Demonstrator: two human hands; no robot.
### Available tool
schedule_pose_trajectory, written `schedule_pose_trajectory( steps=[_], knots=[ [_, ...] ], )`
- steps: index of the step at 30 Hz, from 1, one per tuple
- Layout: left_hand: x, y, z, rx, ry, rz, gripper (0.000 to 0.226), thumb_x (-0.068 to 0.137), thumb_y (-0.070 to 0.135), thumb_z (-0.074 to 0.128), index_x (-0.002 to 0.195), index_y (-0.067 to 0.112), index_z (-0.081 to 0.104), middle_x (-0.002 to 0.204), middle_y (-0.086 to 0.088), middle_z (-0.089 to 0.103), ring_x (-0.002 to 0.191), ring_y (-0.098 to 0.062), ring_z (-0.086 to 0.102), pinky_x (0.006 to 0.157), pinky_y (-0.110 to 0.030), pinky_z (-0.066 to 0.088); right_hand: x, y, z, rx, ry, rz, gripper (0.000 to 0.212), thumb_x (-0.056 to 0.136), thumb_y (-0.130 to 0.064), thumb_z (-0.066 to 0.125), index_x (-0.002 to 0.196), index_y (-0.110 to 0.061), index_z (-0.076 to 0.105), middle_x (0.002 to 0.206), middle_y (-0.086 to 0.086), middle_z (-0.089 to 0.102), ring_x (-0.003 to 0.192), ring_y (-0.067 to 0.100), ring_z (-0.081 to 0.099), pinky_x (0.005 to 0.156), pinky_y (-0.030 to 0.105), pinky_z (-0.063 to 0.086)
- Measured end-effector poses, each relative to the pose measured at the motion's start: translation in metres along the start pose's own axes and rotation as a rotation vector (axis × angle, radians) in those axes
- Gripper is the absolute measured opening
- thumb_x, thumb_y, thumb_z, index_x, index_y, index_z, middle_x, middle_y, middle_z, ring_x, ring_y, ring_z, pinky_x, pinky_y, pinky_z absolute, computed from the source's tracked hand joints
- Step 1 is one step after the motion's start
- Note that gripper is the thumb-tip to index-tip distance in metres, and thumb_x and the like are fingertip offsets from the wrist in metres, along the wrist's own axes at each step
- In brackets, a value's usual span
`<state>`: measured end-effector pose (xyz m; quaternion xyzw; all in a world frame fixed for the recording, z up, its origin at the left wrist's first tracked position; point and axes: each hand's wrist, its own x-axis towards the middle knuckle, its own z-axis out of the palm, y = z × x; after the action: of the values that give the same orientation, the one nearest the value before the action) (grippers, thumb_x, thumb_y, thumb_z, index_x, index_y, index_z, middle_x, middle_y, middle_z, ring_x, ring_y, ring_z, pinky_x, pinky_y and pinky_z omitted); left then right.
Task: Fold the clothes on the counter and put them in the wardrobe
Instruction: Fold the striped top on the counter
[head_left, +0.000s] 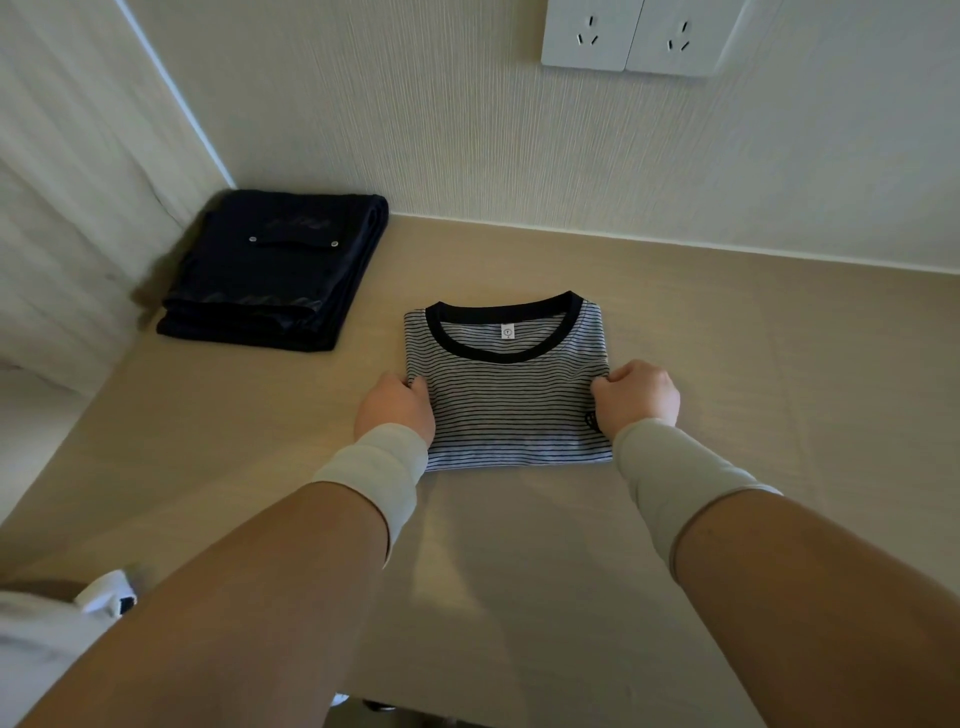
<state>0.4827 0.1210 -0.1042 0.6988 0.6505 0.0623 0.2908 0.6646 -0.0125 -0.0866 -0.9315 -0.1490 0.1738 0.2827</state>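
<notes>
A striped T-shirt (506, 395) with a dark collar lies folded into a neat rectangle in the middle of the beige counter (727, 389), collar toward the wall. My left hand (397, 410) grips its left edge with curled fingers. At the shirt's right edge, my right hand (639, 397) does the same, fingers curled onto the fabric. A folded dark navy garment (275, 270) with snap buttons sits in the counter's back left corner, apart from both hands.
A textured wall runs behind the counter, with two white sockets (628, 36) high up. A side wall (67, 208) closes the left end. The counter's front edge is near my body at the bottom.
</notes>
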Motion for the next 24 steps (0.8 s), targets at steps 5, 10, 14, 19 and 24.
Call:
schedule_pose_trajectory(
  steps=[5, 10, 14, 19, 24],
  knots=[
    [0.0028, -0.0034, 0.0008, 0.031, 0.007, 0.024, 0.036, 0.101, 0.036, 0.039, 0.117, 0.009, 0.056, 0.108, -0.013, 0.065, 0.102, -0.035, 0.059, 0.082, -0.037, 0.045, -0.0008, -0.0002, -0.003, 0.053, 0.072, -0.022, 0.012, 0.088, -0.018, 0.056, 0.094, -0.012, 0.064, 0.079, -0.001, 0.057, 0.074, 0.019, 0.052, 0.066, 0.026, 0.04],
    [0.0017, -0.0029, 0.0022, 0.048, 0.023, 0.029, 0.037, 0.102, 0.035, 0.036, 0.119, 0.008, 0.055, 0.104, -0.013, 0.065, 0.096, -0.034, 0.059, 0.076, -0.035, 0.042, -0.0021, 0.0035, -0.0052, 0.091, 0.059, -0.035, 0.012, 0.085, -0.02, 0.059, 0.091, -0.01, 0.062, 0.078, 0.0, 0.059, 0.073, 0.019, 0.053, 0.065, 0.027, 0.042],
    [0.0022, -0.0029, 0.0001, 0.063, 0.018, 0.031, 0.037, 0.103, 0.032, 0.032, 0.113, 0.007, 0.057, 0.097, -0.012, 0.063, 0.081, -0.028, 0.049, 0.071, -0.033, 0.039, 0.0029, 0.0041, -0.0058, 0.052, -0.026, -0.046, 0.03, 0.087, -0.024, 0.06, 0.116, -0.013, 0.062, 0.109, 0.006, 0.065, 0.098, 0.025, 0.06, 0.081, 0.031, 0.05],
    [0.0032, -0.0014, -0.0006, 0.067, 0.005, 0.033, 0.04, 0.103, 0.03, 0.029, 0.111, 0.004, 0.058, 0.101, -0.016, 0.064, 0.088, -0.032, 0.054, 0.072, -0.033, 0.037, 0.0058, 0.0005, -0.0037, 0.021, -0.032, -0.051, 0.026, 0.09, -0.023, 0.059, 0.113, -0.013, 0.066, 0.105, 0.005, 0.068, 0.096, 0.025, 0.061, 0.077, 0.028, 0.048],
    [0.0031, -0.0012, -0.0018, 0.06, -0.011, 0.023, 0.041, 0.103, 0.032, 0.028, 0.111, 0.004, 0.058, 0.103, -0.017, 0.064, 0.085, -0.03, 0.052, 0.073, -0.034, 0.038, 0.003, -0.004, -0.002, 0.006, 0.027, -0.087, 0.016, 0.094, -0.018, 0.05, 0.1, -0.012, 0.064, 0.088, 0.003, 0.062, 0.08, 0.022, 0.053, 0.068, 0.027, 0.04]
  ],
)
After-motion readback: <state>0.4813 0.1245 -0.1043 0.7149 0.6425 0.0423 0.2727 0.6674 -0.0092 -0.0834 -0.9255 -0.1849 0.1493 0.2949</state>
